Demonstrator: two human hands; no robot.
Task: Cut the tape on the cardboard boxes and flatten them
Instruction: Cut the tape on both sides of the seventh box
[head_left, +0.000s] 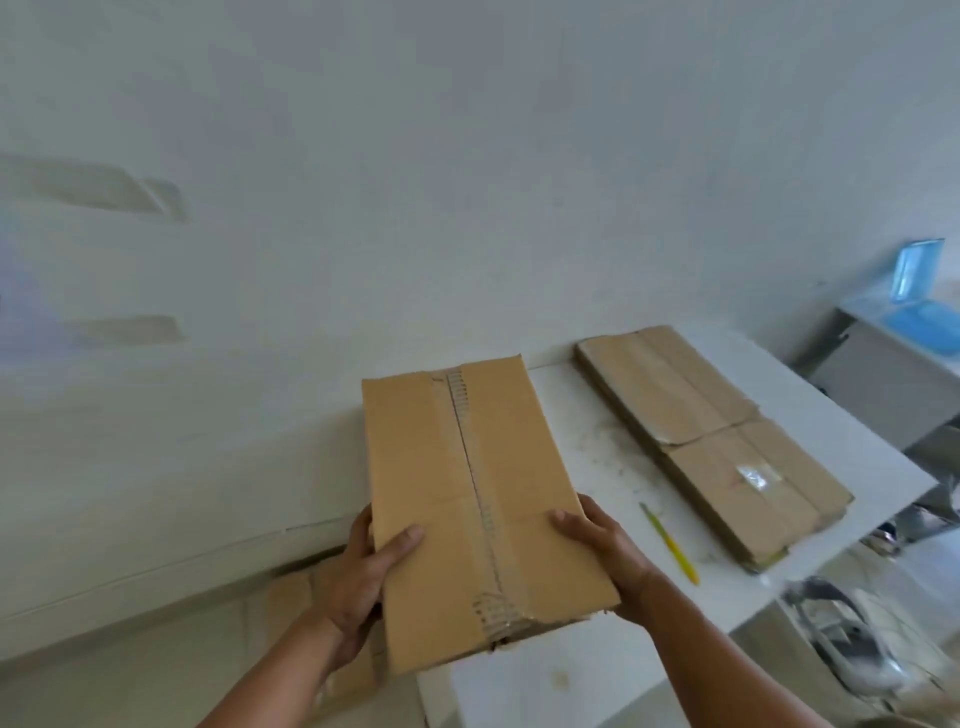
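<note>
A brown cardboard box with a taped seam running down the middle of its top is held over the left end of the white table. My left hand grips its near left side, thumb on top. At the near right side my right hand holds it the same way. A stack of flattened boxes lies on the table to the right. Between box and stack lies a yellow-green cutter.
A white wall stands behind the table. More cardboard lies on the floor below my left hand. A grey cabinet with blue items on top is at the far right. Shoes lie on the floor near the table's right edge.
</note>
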